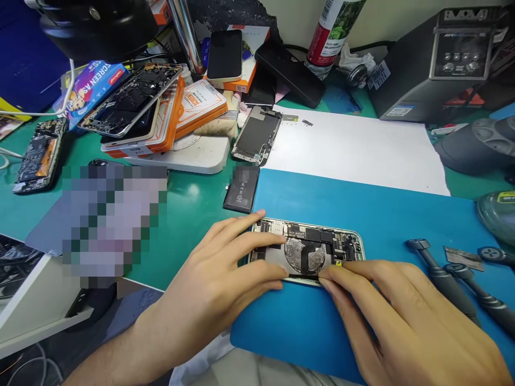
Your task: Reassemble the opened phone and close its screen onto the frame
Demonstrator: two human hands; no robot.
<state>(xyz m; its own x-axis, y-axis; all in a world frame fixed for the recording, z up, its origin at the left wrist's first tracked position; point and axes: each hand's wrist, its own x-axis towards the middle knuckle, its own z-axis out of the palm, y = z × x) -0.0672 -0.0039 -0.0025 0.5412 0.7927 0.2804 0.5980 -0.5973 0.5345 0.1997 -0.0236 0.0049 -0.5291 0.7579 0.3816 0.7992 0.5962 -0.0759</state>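
Note:
An opened smartphone [289, 262] lies flat on the blue mat, its circuit boards and a round silvery patch with a black strip exposed. My left hand [217, 268] grips its left end, with the fingers spread over the frame and thumb side along the near edge. At the near edge, right of the middle, my right hand [402, 316] pinches with thumb and forefinger; what sits between the tips is hidden. A small yellow spot shows beside those fingertips. Beyond my left hand lies a black phone battery [242, 188], and above it a detached phone screen [259, 134].
Black-handled screwdrivers [446, 279] lie at the right of the blue mat [314, 198]. A white sheet [362, 145] with small parts is behind it. Phones and boxes [197, 104] are stacked at back left. A grey machine [426, 69] and a bottle [332, 37] stand at the back.

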